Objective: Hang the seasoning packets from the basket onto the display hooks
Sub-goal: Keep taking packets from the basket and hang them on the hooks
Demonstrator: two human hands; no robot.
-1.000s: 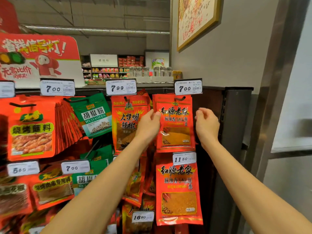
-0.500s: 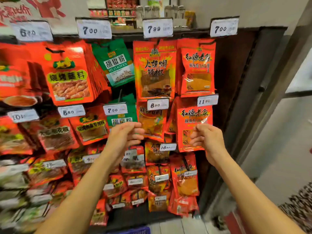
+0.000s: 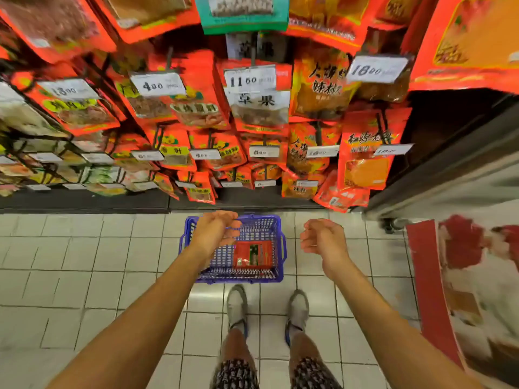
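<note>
A blue plastic basket (image 3: 276, 259) stands on the tiled floor below the rack, with a red seasoning packet (image 3: 252, 254) lying flat inside it. My left hand (image 3: 214, 231) hovers over the basket's left side, fingers loosely curled, holding nothing. My right hand (image 3: 323, 238) hangs to the right of the basket, also loosely curled and empty. Rows of red and orange seasoning packets (image 3: 365, 153) hang on display hooks (image 3: 254, 53) above, behind white price tags (image 3: 250, 81).
My two feet in grey shoes (image 3: 237, 304) stand just behind the basket. A black shelf base (image 3: 84, 200) runs along the floor under the rack. A metal frame (image 3: 449, 164) and a red-and-white poster (image 3: 477, 276) border the right side.
The view has tipped down from the upper hooks to the floor. Both hands left the hung packet and dropped toward the basket, empty.
</note>
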